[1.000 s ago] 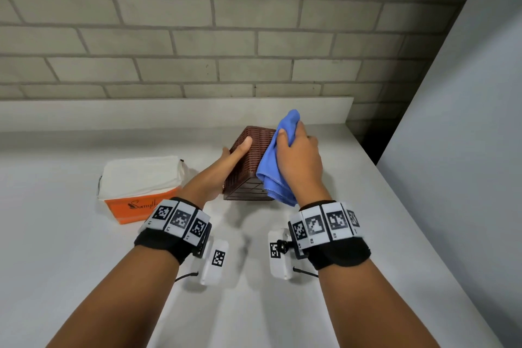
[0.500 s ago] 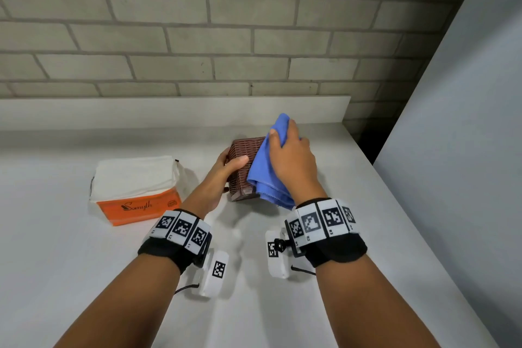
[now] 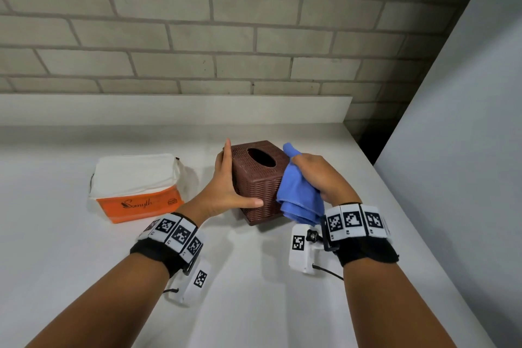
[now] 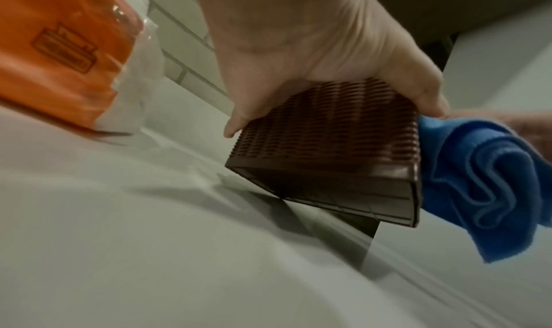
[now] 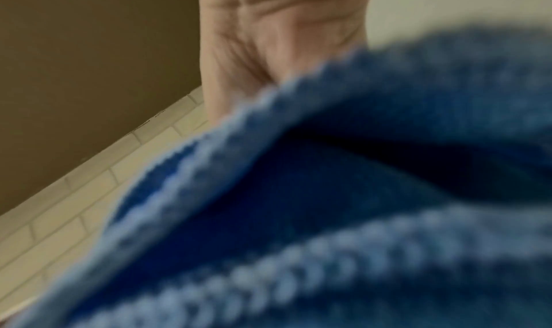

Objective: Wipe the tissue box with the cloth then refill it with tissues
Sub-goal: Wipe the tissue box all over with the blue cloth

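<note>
A smooth white table [image 3: 254, 305] with a raised back ledge [image 3: 169, 107] meets a grey brick wall [image 3: 226, 22]; a plain pale panel [image 3: 466, 121] stands right.

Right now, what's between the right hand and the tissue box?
The blue cloth: the right hand presses it against the tissue box side. The head view shows this; the left wrist view shows cloth beside box.

Tissue boxes: one, brown woven pattern [image 3: 255, 181], oval opening on top
Cloths: one, blue [image 3: 299, 195], folded
Tissue packs: one, orange and white wrapper [image 3: 135, 188]
Hands: two, left hand [image 3: 226, 186] and right hand [image 3: 322, 175]
Wrist bands with printed markers: two
</note>
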A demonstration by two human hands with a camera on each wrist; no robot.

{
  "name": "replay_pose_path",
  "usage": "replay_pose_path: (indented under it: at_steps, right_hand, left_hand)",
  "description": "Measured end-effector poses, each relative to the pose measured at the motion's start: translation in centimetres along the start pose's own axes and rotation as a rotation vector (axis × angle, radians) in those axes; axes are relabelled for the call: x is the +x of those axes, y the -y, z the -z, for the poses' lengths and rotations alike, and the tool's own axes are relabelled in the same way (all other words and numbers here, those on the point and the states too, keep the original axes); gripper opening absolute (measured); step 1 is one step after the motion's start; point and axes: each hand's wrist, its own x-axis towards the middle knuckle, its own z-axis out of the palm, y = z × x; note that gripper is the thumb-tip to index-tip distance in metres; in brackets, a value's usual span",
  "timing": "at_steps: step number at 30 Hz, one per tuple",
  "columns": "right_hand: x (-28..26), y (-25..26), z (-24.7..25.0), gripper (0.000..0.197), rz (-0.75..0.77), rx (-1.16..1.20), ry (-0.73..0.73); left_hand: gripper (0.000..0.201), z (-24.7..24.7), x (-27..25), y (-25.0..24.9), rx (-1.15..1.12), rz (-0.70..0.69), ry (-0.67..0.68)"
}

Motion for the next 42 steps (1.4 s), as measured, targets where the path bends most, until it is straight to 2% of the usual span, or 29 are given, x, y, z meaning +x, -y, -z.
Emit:
replay_pose_path:
  at_steps: [3,6,8,11,14,18,23,27,32,35,37,38,40,42]
  right_hand:
    - [-0.5,0.2,-0.1,0.04,0.108,-0.298,0.005]
    - [0.0,0.0,-1.1,0.046,0.172,-0.659,0.006]
    - [0.5,-0.3,-2.0,0.05,0.194,-0.773,0.047]
    - [0.8,-0.1,-2.8,0.052,0.242,-0.738,0.109]
    - [1.3,0.4,-3.4,0.052,0.218,-0.67,0.133]
    - [2.2,0.5,-4.0,0.053,0.259,-0.766,0.086]
    - [2.3,0.4,-3.7,0.048,0.4,-0.843,0.106]
    - [3.3,0.2,-4.2,0.052,0.355,-0.964,0.081]
    - [3.9,0.8,-5.4,0.055,0.256,-0.992,0.05]
    - [3.9,1.5,-5.9,0.054,0.289,-0.96,0.11]
    - [4.0,1.8,-5.9,0.051,0.364,-0.876,0.195]
    - [4.0,1.8,-5.7,0.05,0.386,-0.812,0.234]
    - [3.6,2.0,-5.3,0.047,0.401,-0.669,0.285]
    - [3.0,1.9,-4.9,0.045,0.388,-0.466,0.295]
  left_hand:
    - [0.156,0.0,-0.1,0.3,0.058,-0.011,0.012]
    - [0.153,-0.1,-0.1,0.2,0.145,-0.046,0.002]
    - [0.151,-0.1,-0.2,0.0,0.226,-0.071,0.012]
    - [0.151,-0.1,-0.3,-0.1,0.318,-0.098,0.006]
    - [0.156,0.0,-0.5,0.0,0.336,-0.074,-0.004]
    - [0.163,0.4,-0.5,0.2,0.251,0.017,-0.06]
    - [0.156,1.6,-0.5,2.1,0.161,0.154,-0.124]
    - [0.135,1.7,0.0,2.2,0.173,0.192,-0.138]
    - [0.076,1.1,-0.1,2.5,0.251,0.054,-0.138]
    - [0.064,0.7,-0.7,2.4,0.261,0.066,-0.126]
    - [0.073,1.1,-0.8,2.1,0.215,0.091,-0.106]
    - [0.086,1.5,-0.6,2.0,0.198,0.112,-0.082]
    - [0.123,2.5,-0.2,1.7,0.216,0.169,0.058]
    - [0.148,3.1,0.4,1.3,0.278,0.175,0.209]
